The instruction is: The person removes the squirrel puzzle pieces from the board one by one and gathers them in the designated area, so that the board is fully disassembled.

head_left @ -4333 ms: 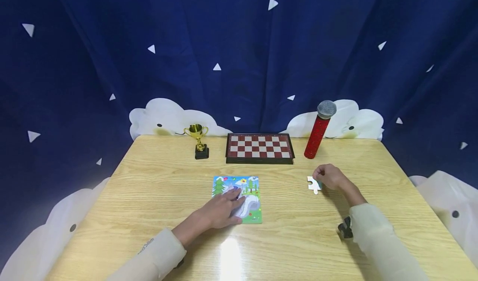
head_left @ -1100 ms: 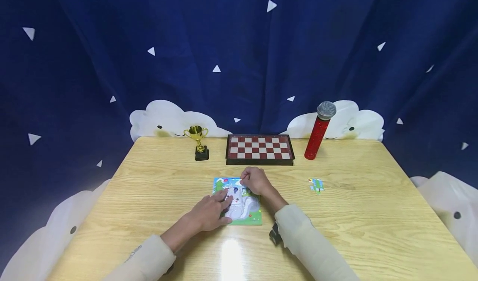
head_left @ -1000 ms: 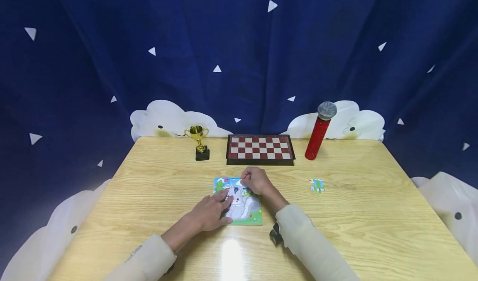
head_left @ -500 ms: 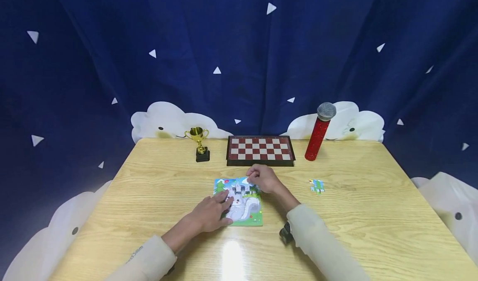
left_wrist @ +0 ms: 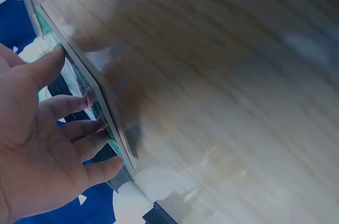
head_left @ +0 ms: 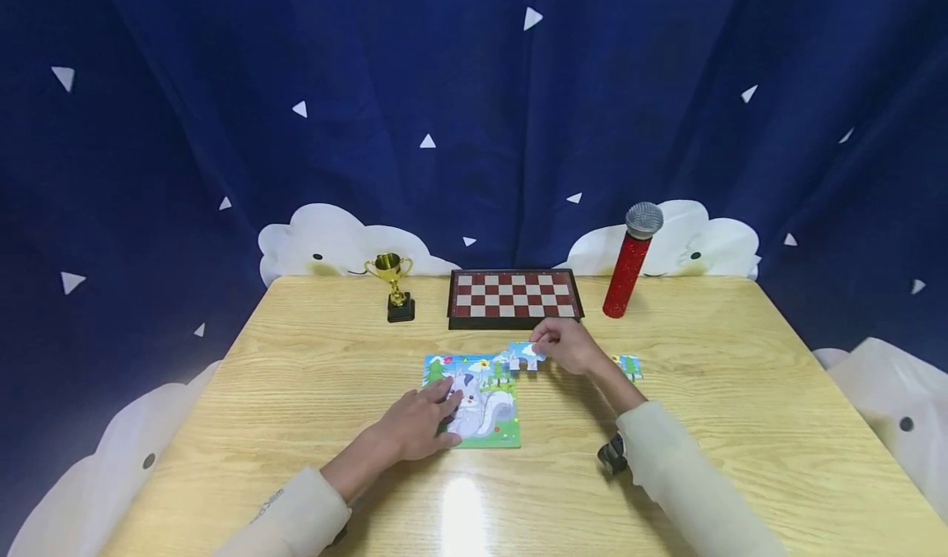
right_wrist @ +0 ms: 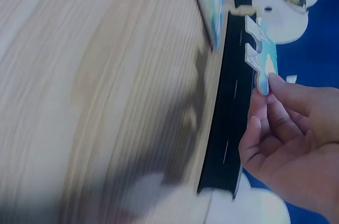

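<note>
My left hand (head_left: 415, 425) lies with spread, fairly straight fingers on the left part of a squirrel jigsaw puzzle (head_left: 485, 417). In the left wrist view its fingertips rest on the puzzle's face near the board edge. My right hand (head_left: 573, 347) pinches a blue-sky puzzle piece (head_left: 522, 355) between thumb and fingers, at the puzzle's upper right corner. The right wrist view shows this puzzle piece (right_wrist: 267, 54) raised off the table, its knobs and notches free. Further right, another puzzle piece (head_left: 631, 367) with a green tree lies on the table, partly hidden by my right wrist.
Behind the puzzle stands a red-and-white checkered board (head_left: 516, 295) in a black frame. A gold trophy cup (head_left: 392, 281) is at back left, and a red microphone (head_left: 629, 265) stands at back right. A dark blue curtain (head_left: 474, 88) closes off the far side.
Earlier my right hand was at the tree piece on the right, then at the puzzle's top. It has since lifted the sky piece away and moved right with it. The left hand stays on the puzzle.
</note>
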`<state>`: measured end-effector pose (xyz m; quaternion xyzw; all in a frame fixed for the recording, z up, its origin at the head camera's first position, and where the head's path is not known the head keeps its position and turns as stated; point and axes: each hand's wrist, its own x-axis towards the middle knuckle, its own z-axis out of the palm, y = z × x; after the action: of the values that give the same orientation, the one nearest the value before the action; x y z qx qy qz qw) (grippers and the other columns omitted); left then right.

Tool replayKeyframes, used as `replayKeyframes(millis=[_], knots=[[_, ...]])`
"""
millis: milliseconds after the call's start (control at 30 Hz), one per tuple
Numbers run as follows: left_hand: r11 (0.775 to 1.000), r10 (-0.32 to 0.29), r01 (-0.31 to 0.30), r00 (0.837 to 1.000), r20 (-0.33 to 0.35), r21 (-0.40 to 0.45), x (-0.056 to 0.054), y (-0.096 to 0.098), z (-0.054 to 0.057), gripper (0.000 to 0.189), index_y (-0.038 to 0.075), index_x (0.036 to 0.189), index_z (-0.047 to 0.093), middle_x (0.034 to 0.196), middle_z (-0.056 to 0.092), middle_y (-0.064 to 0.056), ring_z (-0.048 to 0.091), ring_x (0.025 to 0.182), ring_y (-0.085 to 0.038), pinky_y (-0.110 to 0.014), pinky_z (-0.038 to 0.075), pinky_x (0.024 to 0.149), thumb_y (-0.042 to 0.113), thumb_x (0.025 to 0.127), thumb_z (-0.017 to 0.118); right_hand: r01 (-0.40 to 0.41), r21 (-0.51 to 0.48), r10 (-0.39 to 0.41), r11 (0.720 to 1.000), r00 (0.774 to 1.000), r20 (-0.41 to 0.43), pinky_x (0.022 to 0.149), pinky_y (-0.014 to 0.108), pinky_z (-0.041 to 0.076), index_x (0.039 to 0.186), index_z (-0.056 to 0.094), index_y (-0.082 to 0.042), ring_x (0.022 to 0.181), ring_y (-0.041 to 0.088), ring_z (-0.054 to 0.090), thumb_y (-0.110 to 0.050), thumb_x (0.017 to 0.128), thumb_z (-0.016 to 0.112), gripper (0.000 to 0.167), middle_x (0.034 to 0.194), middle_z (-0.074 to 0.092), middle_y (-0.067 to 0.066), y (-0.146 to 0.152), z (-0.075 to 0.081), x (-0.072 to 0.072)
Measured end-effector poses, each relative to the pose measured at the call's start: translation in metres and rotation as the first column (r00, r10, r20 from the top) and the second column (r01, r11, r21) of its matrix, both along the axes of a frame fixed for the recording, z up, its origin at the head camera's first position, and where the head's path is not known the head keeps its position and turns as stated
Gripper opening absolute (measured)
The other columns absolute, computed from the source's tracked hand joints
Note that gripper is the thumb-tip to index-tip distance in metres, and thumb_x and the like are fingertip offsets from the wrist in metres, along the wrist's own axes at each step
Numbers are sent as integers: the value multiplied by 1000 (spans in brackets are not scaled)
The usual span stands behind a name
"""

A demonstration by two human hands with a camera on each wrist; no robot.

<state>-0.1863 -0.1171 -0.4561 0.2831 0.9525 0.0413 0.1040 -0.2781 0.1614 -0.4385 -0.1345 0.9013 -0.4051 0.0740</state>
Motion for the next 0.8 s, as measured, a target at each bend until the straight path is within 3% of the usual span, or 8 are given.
replayKeyframes(millis=[200, 433, 800], knots=[[1000, 3, -3, 1000, 1, -4, 0, 1, -1, 65, 10, 144, 42, 153, 33, -15, 32, 142, -29, -51, 37, 109, 47, 92, 56, 54, 41, -54, 998, 998, 13, 57, 22, 41, 91, 64, -2, 69, 12, 50, -5, 89, 63, 4, 81, 63, 7, 34, -4, 0], [1000, 4, -4, 1000, 2, -4, 0, 0, -1, 65, 10, 144, 41, 153, 33, -14, 32, 142, -29, -51, 37, 109, 47, 92, 55, 48, 70, -52, 996, 997, 49, 53, 21, 38, 92, 63, 0, 65, 11, 46, -2, 90, 58, 6, 77, 59, 6, 62, -10, 2], [1000, -15, 15, 1000, -11, 2, 0, 0, -1, 65, 8, 144, 42, 152, 34, -17, 33, 141, -30, -51, 38, 108, 46, 92, 55, 91, 222, -106, 971, 993, 56, 57, 24, 41, 92, 64, -2, 66, 13, 49, -5, 89, 59, 7, 76, 60, 6, 83, -11, -2]])
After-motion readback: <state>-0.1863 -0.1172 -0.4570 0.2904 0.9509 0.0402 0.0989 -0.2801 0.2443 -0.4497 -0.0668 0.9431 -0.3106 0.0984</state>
